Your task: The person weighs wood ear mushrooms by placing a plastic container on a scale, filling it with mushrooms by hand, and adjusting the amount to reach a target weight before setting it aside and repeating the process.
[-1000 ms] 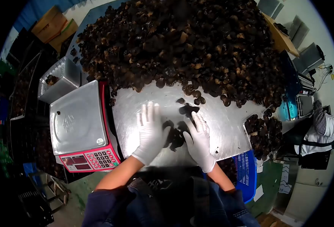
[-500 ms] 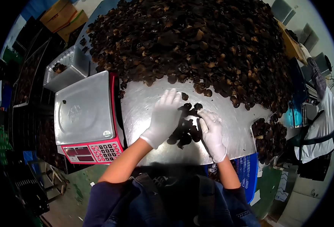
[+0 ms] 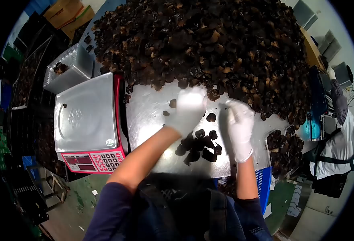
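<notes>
My left hand (image 3: pixel 191 105), in a white glove, is at the near edge of a large heap of dark wood ear mushrooms (image 3: pixel 209 52). Motion blurs its fingers. To its right, my gloved right hand (image 3: pixel 241 122) is closed, fingertips curled inward close to the heap; what they hold, if anything, is hidden. Between my forearms a small cluster of wood ear mushrooms (image 3: pixel 199 146) lies on the metal tabletop (image 3: pixel 144 108). A single mushroom piece (image 3: pixel 211 117) sits just above that cluster, and a few smaller bits lie left of my left hand.
A red scale (image 3: pixel 88 120) with a metal pan stands at left, a clear plastic container (image 3: pixel 70 68) behind it. Another mushroom pile (image 3: pixel 285 148) is at right. Below the table edge is a blue basket (image 3: pixel 264 184). Another person's sleeve (image 3: pixel 338 100) shows at far right.
Both hands have moved away from the small cluster toward the heap, my left rightward and my right upward. My left hand, flat before, is now blurred; my right has curled. The cluster is more spread.
</notes>
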`<state>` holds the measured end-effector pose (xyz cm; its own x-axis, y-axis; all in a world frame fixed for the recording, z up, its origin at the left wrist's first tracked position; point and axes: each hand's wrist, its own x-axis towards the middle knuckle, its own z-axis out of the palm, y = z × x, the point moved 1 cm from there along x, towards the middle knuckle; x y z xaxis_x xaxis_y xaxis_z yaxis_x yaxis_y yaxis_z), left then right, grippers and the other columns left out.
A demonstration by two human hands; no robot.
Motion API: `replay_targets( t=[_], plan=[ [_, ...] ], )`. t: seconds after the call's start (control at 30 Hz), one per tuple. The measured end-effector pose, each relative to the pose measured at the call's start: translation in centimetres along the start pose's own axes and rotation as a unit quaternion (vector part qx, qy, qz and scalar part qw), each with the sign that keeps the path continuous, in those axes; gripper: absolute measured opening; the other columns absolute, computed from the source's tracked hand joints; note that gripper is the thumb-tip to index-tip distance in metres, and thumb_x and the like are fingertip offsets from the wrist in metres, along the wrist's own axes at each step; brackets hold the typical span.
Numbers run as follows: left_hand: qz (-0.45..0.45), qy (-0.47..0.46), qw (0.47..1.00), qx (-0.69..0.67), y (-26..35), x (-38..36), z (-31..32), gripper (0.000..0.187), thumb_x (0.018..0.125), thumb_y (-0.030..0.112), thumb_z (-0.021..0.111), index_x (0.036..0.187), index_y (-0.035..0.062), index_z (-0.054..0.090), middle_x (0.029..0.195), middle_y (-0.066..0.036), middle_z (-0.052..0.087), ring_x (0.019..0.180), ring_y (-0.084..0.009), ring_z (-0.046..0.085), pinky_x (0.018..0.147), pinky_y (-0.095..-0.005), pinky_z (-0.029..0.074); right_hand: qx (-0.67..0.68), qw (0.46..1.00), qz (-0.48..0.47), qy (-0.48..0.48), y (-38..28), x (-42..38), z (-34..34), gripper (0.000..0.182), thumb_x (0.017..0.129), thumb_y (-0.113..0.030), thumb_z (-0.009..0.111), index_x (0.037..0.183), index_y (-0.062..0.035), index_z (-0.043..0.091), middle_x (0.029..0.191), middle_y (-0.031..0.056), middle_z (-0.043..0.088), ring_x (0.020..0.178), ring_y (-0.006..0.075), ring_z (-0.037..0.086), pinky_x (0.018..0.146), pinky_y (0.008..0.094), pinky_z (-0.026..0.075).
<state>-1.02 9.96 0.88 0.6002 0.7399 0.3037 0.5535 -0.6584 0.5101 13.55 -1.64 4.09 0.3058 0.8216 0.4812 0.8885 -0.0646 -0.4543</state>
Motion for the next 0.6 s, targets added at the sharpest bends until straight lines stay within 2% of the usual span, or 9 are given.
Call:
replay_targets(
  t=[0.03, 0.1, 0.13, 0.27, 0.3, 0.37, 0.43, 0.47, 0.6],
  plan=[
    [-0.005, 0.023, 0.999, 0.036, 0.4, 1.2, 0.5, 0.023, 0.089, 0.025, 0.062, 0.098, 0.004, 0.066, 0.095, -0.015, 0.065, 0.09, -0.0304, 0.065, 0.081, -0.0411, 0.049, 0.038, 0.996, 0.03, 0.081, 1.2, 1.3, -0.1, 0.022, 0.084, -0.011, 0.067, 0.105, -0.0098, 0.071, 0.104, 0.014, 0.069, 0.098, 0.03, 0.066, 0.097, 0.041, 0.046],
    [-0.106, -0.122, 0.971, 0.177, 1.0, 4.6, 2.9, 0.029, 0.089, 0.033, 0.064, 0.094, 0.0045, 0.066, 0.088, -0.008, 0.068, 0.085, -0.0224, 0.068, 0.078, -0.0354, 0.049, -0.137, 0.983, 0.084, 0.09, 4.0, 2.9, 0.8, 0.036, 0.083, -0.013, 0.072, 0.118, -0.0089, 0.065, 0.123, 0.0178, 0.062, 0.11, 0.0338, 0.06, 0.1, 0.0419, 0.046],
    [-0.091, -0.112, 0.973, 0.178, 0.5, 4.8, 3.9, 0.028, 0.088, 0.032, 0.065, 0.094, 0.0043, 0.066, 0.089, -0.009, 0.068, 0.084, -0.0228, 0.069, 0.078, -0.0357, 0.049, -0.144, 0.985, 0.086, 0.05, 5.5, 3.0, 1.4, 0.047, 0.083, -0.016, 0.074, 0.127, -0.0111, 0.06, 0.127, 0.0174, 0.058, 0.114, 0.0337, 0.056, 0.096, 0.0403, 0.048],
    [-0.042, -0.08, 0.995, 0.04, 0.0, 3.3, 2.2, 0.019, 0.086, 0.021, 0.063, 0.093, 0.0039, 0.064, 0.088, -0.012, 0.066, 0.086, -0.0269, 0.067, 0.079, -0.038, 0.049, -0.051, 0.996, 0.029, 0.069, 6.1, 0.9, 1.6, 0.023, 0.075, -0.003, 0.072, 0.097, -0.0092, 0.067, 0.087, 0.008, 0.063, 0.083, 0.0266, 0.061, 0.076, 0.0391, 0.049],
    [-0.073, -0.105, 0.992, -0.021, 1.1, 2.4, -0.7, 0.017, 0.086, 0.019, 0.061, 0.09, 0.002, 0.064, 0.088, -0.014, 0.064, 0.087, -0.0309, 0.065, 0.079, -0.0408, 0.049, -0.001, 0.996, 0.084, 0.027, 4.2, -0.3, 0.4, 0.022, 0.076, -0.004, 0.072, 0.097, -0.0088, 0.068, 0.088, 0.0085, 0.063, 0.084, 0.0267, 0.062, 0.075, 0.0376, 0.049],
    [0.007, -0.133, 0.99, 0.046, -0.7, -0.1, -1.3, 0.016, 0.082, 0.019, 0.063, 0.082, 0.0029, 0.065, 0.078, -0.016, 0.067, 0.075, -0.0321, 0.068, 0.073, -0.0398, 0.054, 0.072, 0.988, 0.095, -0.098, 2.3, -3.1, -1.1, 0.029, 0.077, -0.005, 0.075, 0.106, -0.0088, 0.07, 0.093, 0.0081, 0.065, 0.092, 0.0231, 0.064, 0.082, 0.0324, 0.051],
    [-0.026, -0.161, 0.985, -0.056, -1.3, -1.9, -2.8, 0.017, 0.083, 0.02, 0.062, 0.08, 0.0033, 0.066, 0.076, -0.016, 0.066, 0.072, -0.0323, 0.067, 0.071, -0.0397, 0.054, 0.276, 0.936, 0.19, -0.11, 1.0, -4.7, -0.9, 0.035, 0.078, -0.006, 0.078, 0.113, -0.0086, 0.07, 0.095, 0.0073, 0.065, 0.097, 0.0195, 0.064, 0.085, 0.0306, 0.052],
    [-0.054, -0.178, 0.97, -0.157, -1.1, -2.1, -3.4, 0.019, 0.083, 0.022, 0.061, 0.077, 0.0038, 0.066, 0.074, -0.016, 0.066, 0.069, -0.0325, 0.067, 0.069, -0.0396, 0.053, 0.227, 0.948, 0.201, -0.101, 0.8, -4.2, -1.3, 0.036, 0.08, -0.006, 0.078, 0.115, -0.0063, 0.069, 0.099, 0.0068, 0.066, 0.098, 0.0175, 0.064, 0.086, 0.0291, 0.052],
    [-0.134, -0.165, 0.973, -0.086, 0.5, 1.1, -3.3, 0.017, 0.083, 0.021, 0.063, 0.09, 0.0071, 0.069, 0.088, -0.012, 0.069, 0.081, -0.0289, 0.067, 0.075, -0.0358, 0.052, 0.175, 0.958, 0.224, 0.037, 4.5, -0.7, 0.0, 0.032, 0.081, -0.008, 0.077, 0.112, -0.0041, 0.069, 0.101, 0.009, 0.065, 0.094, 0.0209, 0.065, 0.083, 0.0308, 0.052]
  ],
)
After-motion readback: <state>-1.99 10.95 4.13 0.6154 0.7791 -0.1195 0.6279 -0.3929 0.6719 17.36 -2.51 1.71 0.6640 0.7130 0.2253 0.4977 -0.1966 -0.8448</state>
